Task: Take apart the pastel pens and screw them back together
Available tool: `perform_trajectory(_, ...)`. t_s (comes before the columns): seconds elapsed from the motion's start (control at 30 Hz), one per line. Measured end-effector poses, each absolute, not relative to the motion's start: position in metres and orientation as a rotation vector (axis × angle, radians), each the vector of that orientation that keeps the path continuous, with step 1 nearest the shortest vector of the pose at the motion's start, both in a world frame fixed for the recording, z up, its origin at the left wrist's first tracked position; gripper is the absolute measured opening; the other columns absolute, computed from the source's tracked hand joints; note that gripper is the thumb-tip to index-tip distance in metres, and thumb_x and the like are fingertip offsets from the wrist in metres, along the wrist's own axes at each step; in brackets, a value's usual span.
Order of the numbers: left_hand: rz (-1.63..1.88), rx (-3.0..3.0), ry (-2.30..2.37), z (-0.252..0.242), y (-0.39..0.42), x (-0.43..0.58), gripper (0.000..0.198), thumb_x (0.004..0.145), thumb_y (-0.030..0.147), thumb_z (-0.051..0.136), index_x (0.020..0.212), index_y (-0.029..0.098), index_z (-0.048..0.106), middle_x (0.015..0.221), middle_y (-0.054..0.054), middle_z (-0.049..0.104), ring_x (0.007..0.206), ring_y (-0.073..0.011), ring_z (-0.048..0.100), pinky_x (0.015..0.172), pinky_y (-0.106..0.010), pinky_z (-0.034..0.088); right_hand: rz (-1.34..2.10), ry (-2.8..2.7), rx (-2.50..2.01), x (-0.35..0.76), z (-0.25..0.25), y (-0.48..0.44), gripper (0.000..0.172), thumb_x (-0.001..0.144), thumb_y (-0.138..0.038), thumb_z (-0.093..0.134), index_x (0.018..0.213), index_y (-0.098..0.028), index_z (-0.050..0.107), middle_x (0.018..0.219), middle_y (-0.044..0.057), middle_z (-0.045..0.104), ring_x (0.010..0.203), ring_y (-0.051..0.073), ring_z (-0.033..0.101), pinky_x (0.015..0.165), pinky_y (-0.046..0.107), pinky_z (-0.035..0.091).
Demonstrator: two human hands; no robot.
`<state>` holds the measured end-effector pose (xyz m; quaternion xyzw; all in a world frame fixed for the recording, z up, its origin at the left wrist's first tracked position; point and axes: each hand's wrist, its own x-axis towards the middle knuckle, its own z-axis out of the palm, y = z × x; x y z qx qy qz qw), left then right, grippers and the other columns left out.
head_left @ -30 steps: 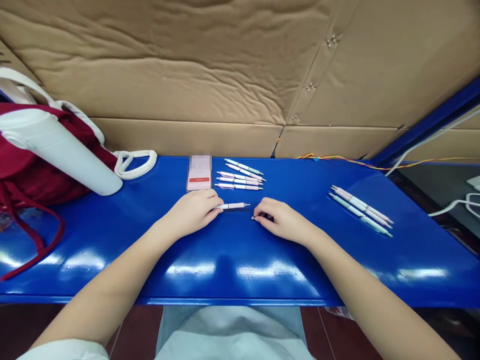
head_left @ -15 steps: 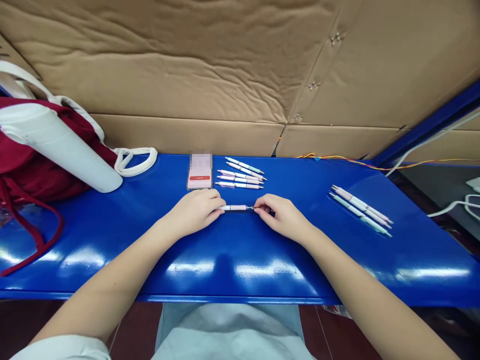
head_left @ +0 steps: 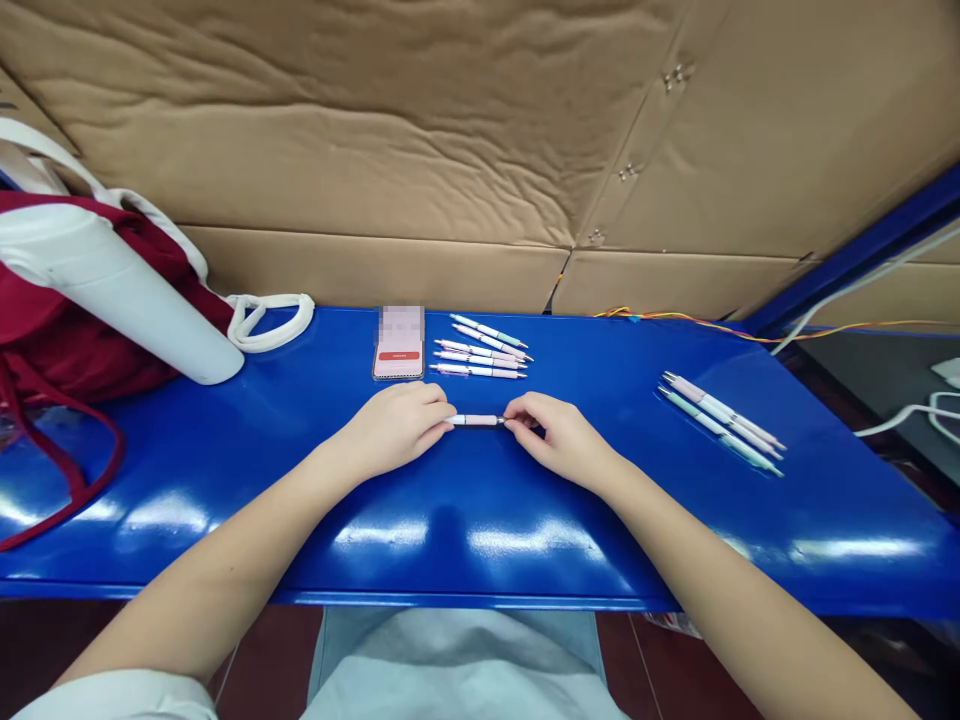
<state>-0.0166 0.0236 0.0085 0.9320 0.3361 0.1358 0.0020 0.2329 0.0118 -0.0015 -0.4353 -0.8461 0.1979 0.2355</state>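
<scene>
A white and pale pink pen lies level between my two hands, low over the blue table. My left hand pinches its white end between thumb and fingers. At the other end, the thumb and fingertips of my right hand close around the metal tip, which they partly hide. Just beyond my hands, several pens in white, pink and pale green lie in a loose row, tips to the right. More pens lie side by side at the right, slanting toward me.
A phone with a lit screen lies left of the row of pens. At the far left, a white cylindrical object leans against a dark red bag with white handles. Cardboard lines the back; thin coloured wires run along the rear right edge.
The pen's metal tip now sits deeper in my right fingertips, as my right hand has shifted slightly left. My left hand and the pen have moved slightly to the right.
</scene>
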Motion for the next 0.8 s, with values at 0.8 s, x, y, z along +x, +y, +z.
perform_trajectory(0.8,0.532,2.968,1.032,0.0063,0.0230,-0.0151,0.027,0.094,0.029,0.042,0.100,0.017,0.065,0.092,-0.007,0.062,0.082,-0.0170,0.057,0.072,-0.029,0.047,0.480,-2.314,-1.145,0.2325,-0.0049,0.0142,0.019,0.092,-0.028,0.045,0.085,-0.020,0.060,0.084,0.006,0.063,0.080,0.020,0.056,0.077,0.036,0.044)
